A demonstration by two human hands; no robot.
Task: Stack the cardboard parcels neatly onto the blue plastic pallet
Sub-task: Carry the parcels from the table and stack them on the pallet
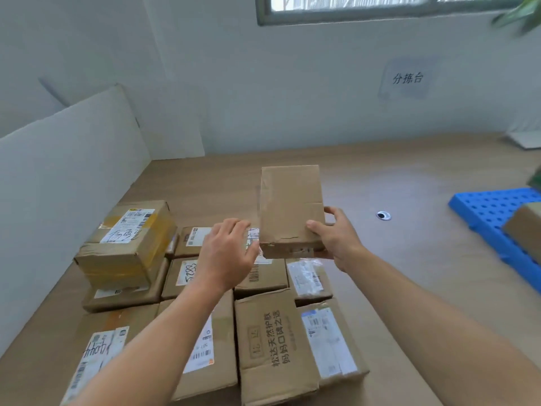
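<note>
My right hand (336, 238) grips a plain flat cardboard parcel (289, 206) by its right near corner, thumb on top, lifted above the pile. My left hand (228, 253) hovers just left of the parcel with relaxed fingers, its fingertips near the parcel's lower left corner, holding nothing. Below both hands lie several labelled cardboard parcels (269, 347) packed together on the wooden table. The blue plastic pallet (486, 212) sits at the far right edge, with one brown parcel (524, 230) resting on it, partly cut off by the frame.
A taller taped parcel (128, 244) is stacked at the pile's left. A white board (67, 177) leans along the left wall. A cable hole (383, 215) sits in the table (395, 177) between the pile and the pallet. A white object (527, 139) lies at the far right.
</note>
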